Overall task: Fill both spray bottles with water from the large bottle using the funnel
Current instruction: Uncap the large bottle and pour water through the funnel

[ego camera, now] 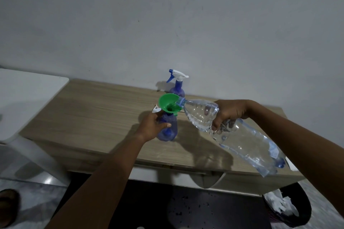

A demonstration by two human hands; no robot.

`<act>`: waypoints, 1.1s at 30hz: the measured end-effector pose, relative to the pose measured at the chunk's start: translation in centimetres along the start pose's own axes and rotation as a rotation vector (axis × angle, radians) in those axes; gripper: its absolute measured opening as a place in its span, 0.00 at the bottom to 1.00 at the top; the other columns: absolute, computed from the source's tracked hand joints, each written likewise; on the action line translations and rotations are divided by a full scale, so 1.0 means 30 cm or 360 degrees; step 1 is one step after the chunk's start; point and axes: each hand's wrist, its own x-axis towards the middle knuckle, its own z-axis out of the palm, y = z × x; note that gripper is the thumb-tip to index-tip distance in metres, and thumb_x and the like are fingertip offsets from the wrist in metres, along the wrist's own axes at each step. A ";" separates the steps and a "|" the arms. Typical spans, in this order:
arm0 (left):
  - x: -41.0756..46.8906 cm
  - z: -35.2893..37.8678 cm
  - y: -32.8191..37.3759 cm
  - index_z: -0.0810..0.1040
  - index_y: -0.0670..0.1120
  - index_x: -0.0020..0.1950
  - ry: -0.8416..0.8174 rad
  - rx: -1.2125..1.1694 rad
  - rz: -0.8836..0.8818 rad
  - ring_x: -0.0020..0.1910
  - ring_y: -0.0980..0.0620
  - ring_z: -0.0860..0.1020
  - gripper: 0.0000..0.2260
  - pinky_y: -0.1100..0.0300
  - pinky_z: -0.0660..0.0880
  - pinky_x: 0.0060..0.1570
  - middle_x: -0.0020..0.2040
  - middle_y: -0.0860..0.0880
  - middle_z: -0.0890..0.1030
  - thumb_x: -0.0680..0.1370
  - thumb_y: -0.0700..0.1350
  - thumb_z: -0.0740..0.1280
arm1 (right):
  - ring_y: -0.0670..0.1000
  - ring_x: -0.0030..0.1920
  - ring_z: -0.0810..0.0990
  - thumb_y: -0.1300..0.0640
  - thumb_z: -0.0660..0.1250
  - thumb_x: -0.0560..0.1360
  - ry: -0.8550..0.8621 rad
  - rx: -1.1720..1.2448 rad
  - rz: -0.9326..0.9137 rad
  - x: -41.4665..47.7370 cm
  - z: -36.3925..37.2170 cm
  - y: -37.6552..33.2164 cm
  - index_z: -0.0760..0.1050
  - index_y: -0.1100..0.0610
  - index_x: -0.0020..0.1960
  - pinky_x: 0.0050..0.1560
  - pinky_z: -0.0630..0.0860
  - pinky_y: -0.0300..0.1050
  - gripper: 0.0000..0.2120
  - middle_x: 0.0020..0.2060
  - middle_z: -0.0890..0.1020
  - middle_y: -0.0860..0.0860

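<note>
We are looking at the green funnel [168, 104]. It is sitting in the neck of a blue spray bottle [167, 131] that is standing on the wooden surface [93, 113]. Our left hand [152, 126] is holding this spray bottle, fingers curled round its side just under the funnel. Our right hand [229, 115] is gripping the large bottle [242, 141] round its middle and tipping it, so its mouth is at the funnel's right rim. Water is lying in the neck end of the large bottle. Behind the funnel, by the wall, a second spray bottle [176, 89] is standing with its white and blue spray top on. Far left of the funnel, a white chair [28, 98] is standing. Below and right of the funnel, a dark bin [301, 215] is sitting on the floor with white paper inside.
</note>
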 end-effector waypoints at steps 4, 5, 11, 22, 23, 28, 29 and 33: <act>0.000 0.001 0.004 0.80 0.39 0.64 0.0007 0.0017 0.0001 0.48 0.60 0.80 0.20 0.75 0.74 0.47 0.50 0.52 0.84 0.73 0.34 0.76 | 0.55 0.37 0.83 0.58 0.78 0.69 -0.0006 0.0010 0.0008 -0.007 -0.001 -0.006 0.74 0.65 0.66 0.29 0.76 0.41 0.29 0.48 0.86 0.66; 0.000 0.001 0.004 0.80 0.39 0.64 0.0007 0.0025 0.0004 0.48 0.60 0.80 0.19 0.75 0.74 0.47 0.50 0.52 0.84 0.73 0.35 0.76 | 0.54 0.37 0.83 0.56 0.78 0.66 -0.0007 0.0006 0.0007 -0.010 0.001 -0.009 0.74 0.65 0.66 0.29 0.76 0.40 0.31 0.47 0.86 0.66; 0.007 0.005 -0.004 0.80 0.38 0.64 0.0028 0.0049 -0.0002 0.47 0.64 0.79 0.19 0.76 0.73 0.46 0.50 0.52 0.83 0.73 0.34 0.76 | 0.54 0.36 0.83 0.53 0.78 0.62 -0.0014 0.0003 -0.0002 -0.018 0.003 -0.016 0.74 0.64 0.66 0.29 0.76 0.40 0.36 0.47 0.86 0.65; 0.007 0.008 -0.008 0.78 0.38 0.66 0.0007 -0.0001 0.0002 0.54 0.53 0.80 0.21 0.75 0.75 0.48 0.55 0.47 0.84 0.73 0.33 0.75 | 0.53 0.36 0.83 0.60 0.77 0.71 -0.0019 -0.0020 0.0027 -0.019 -0.003 -0.015 0.74 0.66 0.66 0.29 0.76 0.41 0.26 0.45 0.86 0.63; 0.008 0.009 -0.008 0.78 0.38 0.66 0.0008 -0.0005 0.0005 0.54 0.53 0.80 0.21 0.75 0.75 0.48 0.55 0.46 0.83 0.73 0.33 0.75 | 0.54 0.37 0.84 0.59 0.78 0.70 -0.0016 -0.0025 0.0022 -0.019 -0.003 -0.016 0.75 0.66 0.66 0.30 0.77 0.41 0.27 0.46 0.86 0.65; 0.009 0.007 -0.011 0.79 0.38 0.65 0.0017 -0.0007 -0.0005 0.48 0.59 0.80 0.20 0.70 0.77 0.52 0.52 0.49 0.84 0.73 0.33 0.75 | 0.54 0.37 0.84 0.59 0.77 0.70 -0.0007 -0.0055 0.0025 -0.021 -0.004 -0.020 0.75 0.65 0.65 0.32 0.77 0.42 0.26 0.47 0.86 0.66; 0.008 0.007 -0.010 0.79 0.38 0.65 0.0017 0.0000 0.0003 0.48 0.59 0.80 0.20 0.71 0.77 0.51 0.51 0.50 0.84 0.73 0.33 0.75 | 0.55 0.38 0.84 0.60 0.77 0.70 -0.0006 -0.0041 0.0029 -0.021 -0.005 -0.020 0.75 0.65 0.65 0.33 0.77 0.42 0.26 0.47 0.86 0.66; 0.009 0.009 -0.009 0.79 0.39 0.64 0.0037 -0.0020 0.0021 0.50 0.57 0.81 0.20 0.74 0.76 0.48 0.52 0.49 0.84 0.73 0.33 0.75 | 0.55 0.37 0.84 0.60 0.78 0.68 -0.0010 -0.0036 0.0039 -0.018 -0.008 -0.021 0.76 0.64 0.65 0.34 0.78 0.43 0.27 0.46 0.86 0.66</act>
